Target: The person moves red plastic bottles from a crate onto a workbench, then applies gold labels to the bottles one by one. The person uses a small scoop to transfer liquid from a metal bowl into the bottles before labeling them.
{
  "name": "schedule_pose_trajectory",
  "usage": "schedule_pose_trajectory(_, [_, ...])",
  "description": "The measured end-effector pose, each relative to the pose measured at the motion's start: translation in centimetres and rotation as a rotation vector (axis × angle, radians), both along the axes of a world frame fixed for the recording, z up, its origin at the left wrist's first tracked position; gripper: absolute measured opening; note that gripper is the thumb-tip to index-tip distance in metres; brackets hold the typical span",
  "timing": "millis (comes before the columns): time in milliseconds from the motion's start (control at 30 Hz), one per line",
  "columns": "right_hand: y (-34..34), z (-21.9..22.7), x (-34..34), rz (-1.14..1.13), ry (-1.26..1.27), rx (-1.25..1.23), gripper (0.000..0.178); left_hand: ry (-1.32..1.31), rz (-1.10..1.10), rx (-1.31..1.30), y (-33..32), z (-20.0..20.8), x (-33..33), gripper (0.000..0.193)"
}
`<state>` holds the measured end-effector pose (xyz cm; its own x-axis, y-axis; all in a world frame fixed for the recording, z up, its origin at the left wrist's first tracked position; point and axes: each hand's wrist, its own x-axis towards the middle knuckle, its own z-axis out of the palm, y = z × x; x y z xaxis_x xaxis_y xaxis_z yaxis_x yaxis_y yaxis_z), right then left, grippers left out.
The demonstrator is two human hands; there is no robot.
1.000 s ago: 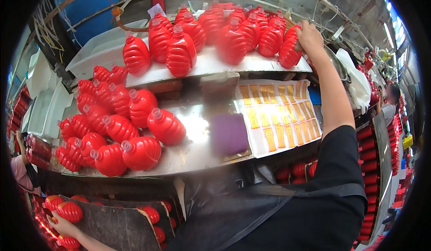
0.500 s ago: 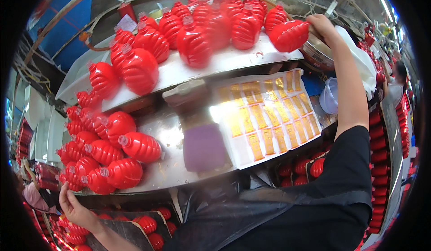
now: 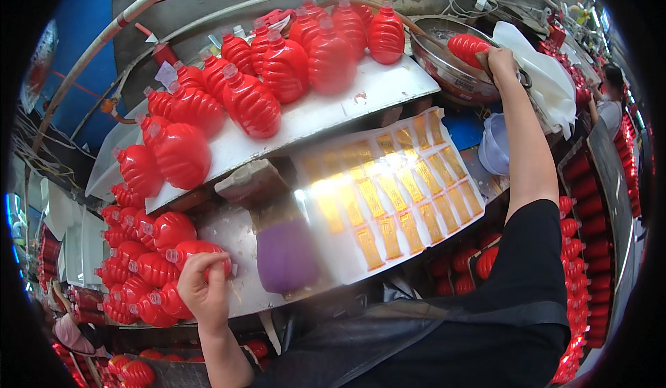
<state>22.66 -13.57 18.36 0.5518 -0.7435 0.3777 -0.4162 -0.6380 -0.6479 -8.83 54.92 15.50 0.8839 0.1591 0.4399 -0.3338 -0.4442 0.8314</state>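
At the far right, my right hand (image 3: 501,63) grips a red plastic bottle (image 3: 468,48), which lies tilted over a wide metal pan (image 3: 463,86). My left hand (image 3: 207,289) is raised at the table's left part, its fingers curled in toward the thumb. Whatever may be between those fingers is hidden. Just behind it lies a ribbed red bottle (image 3: 182,253), partly covered by the hand. More red bottles (image 3: 154,268) are piled to its left. A white sheet with rows of gold labels (image 3: 409,230) lies before me on the metal table (image 3: 239,291).
Several uncapped red bottles (image 3: 251,105) stand on a raised white shelf (image 3: 326,114). Below it are a grey block (image 3: 251,181) and a purple pad (image 3: 284,259). A pale purple bucket (image 3: 494,145) and white cloth (image 3: 538,62) are at right. Racks of red bottles (image 3: 579,277) stand beyond.
My right hand has moved its bottle from beside the shelf to over the pan. My left hand has risen rightward from the pile's near left edge. The whole view has shifted slightly.
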Motion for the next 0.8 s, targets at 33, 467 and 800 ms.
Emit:
schedule_pose_trajectory(33, [0.6,0.4,-0.3,0.035,0.049,-0.057,0.034,0.008,-0.018,0.056,-0.6,0.1,0.4,0.008])
schedule_pose_trajectory(467, [0.2,1.9,-2.1,0.169,0.029,-0.092,0.040,0.269,-0.002,-0.205,-0.8,-4.1,1.0,0.007])
schedule_pose_trajectory(800, [-1.4,-0.5,0.2,0.048,-0.345,0.402,0.035,0.239,-0.058,-0.231,-1.0,-5.2,-2.4,0.011])
